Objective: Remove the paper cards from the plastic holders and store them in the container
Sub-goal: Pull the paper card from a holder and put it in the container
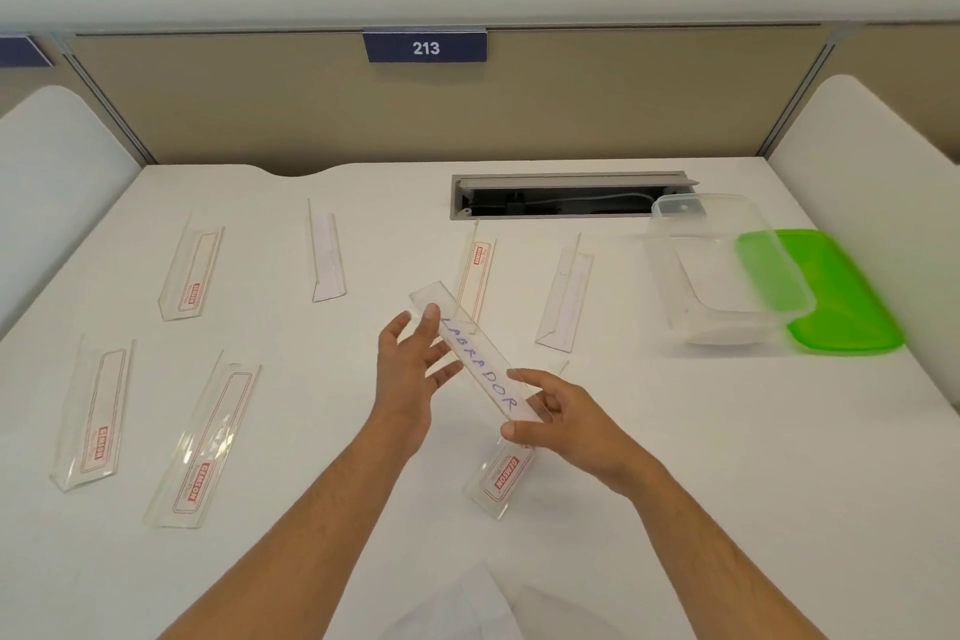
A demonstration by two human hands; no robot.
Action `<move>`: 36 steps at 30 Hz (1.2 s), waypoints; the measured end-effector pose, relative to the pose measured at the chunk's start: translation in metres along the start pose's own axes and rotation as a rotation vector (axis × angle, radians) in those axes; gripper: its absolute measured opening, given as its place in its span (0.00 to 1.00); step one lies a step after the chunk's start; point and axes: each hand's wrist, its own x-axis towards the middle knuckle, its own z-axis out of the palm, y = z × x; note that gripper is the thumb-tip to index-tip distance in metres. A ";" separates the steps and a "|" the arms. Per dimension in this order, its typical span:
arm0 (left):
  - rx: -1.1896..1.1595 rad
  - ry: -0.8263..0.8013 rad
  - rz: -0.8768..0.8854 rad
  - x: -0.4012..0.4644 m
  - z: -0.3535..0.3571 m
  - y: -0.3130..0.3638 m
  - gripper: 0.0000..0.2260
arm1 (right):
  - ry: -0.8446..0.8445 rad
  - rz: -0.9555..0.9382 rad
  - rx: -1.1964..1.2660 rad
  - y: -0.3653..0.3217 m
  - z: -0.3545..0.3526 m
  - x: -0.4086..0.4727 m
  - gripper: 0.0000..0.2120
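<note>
I hold a clear plastic holder (480,361) above the middle of the white desk (727,431). It carries a white paper card with "LABRADOR" handwritten on it. My right hand (563,423) grips its near end between thumb and fingers. My left hand (413,369) touches the far end with a fingertip, fingers spread. A clear plastic container (727,270) with nothing in it stands at the right.
Several other clear holders lie flat on the desk, for example one at the left (192,270), one in front (93,416) and one under my right hand (501,481). A green lid (841,296) lies beside the container. An open cable slot (571,197) is at the back.
</note>
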 end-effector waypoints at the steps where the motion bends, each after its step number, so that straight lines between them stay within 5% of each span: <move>1: -0.020 0.005 0.003 0.002 -0.005 0.000 0.30 | -0.009 0.008 -0.018 0.002 -0.004 -0.001 0.32; 8: -0.083 -0.077 -0.041 0.011 -0.034 -0.008 0.22 | 0.135 -0.023 0.179 0.010 -0.024 -0.005 0.32; 29: 0.127 -0.314 0.053 0.005 -0.045 -0.027 0.28 | 0.338 -0.216 0.139 0.014 -0.044 -0.018 0.34; 36: 0.087 -0.343 0.032 0.010 -0.037 -0.038 0.18 | 0.378 -0.226 0.139 0.016 -0.054 -0.025 0.32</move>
